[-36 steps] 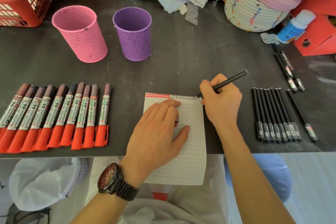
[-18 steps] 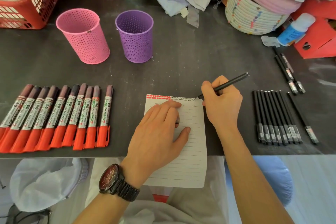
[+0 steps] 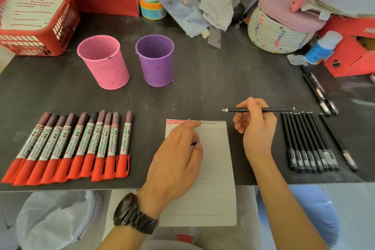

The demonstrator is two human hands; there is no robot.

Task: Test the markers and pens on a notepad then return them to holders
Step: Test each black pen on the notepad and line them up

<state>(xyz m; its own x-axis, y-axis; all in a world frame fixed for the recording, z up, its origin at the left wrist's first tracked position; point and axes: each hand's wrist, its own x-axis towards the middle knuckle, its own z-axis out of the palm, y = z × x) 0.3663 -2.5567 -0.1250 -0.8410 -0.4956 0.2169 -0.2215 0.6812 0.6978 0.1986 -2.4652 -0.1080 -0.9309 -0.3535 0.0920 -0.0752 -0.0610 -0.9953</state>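
A lined notepad [image 3: 215, 168] lies at the table's front edge, with red dots and black scribbles along its top. My left hand [image 3: 174, 160] rests on its left half, and a small black piece, apparently a pen cap [image 3: 193, 143], shows pinched between the fingers. My right hand [image 3: 256, 130] grips a thin black pen [image 3: 239, 110], level and lifted off the paper, its tip pointing left. Several red-capped markers [image 3: 71, 148] lie in a row at the left. Several black pens [image 3: 308, 142] lie in a row at the right. An empty pink holder [image 3: 103, 63] and purple holder [image 3: 155, 61] stand behind.
Two or three more black pens [image 3: 318, 93] lie at the far right. A red basket of papers [image 3: 38, 26] sits at the back left. A woven basket [image 3: 278, 32], a white-and-blue bottle [image 3: 322, 46] and a red box [image 3: 353, 50] crowd the back right.
My right hand has lifted the pen off the notepad's top line and turned it level, tip to the left. My left hand's fingers have curled in slightly.
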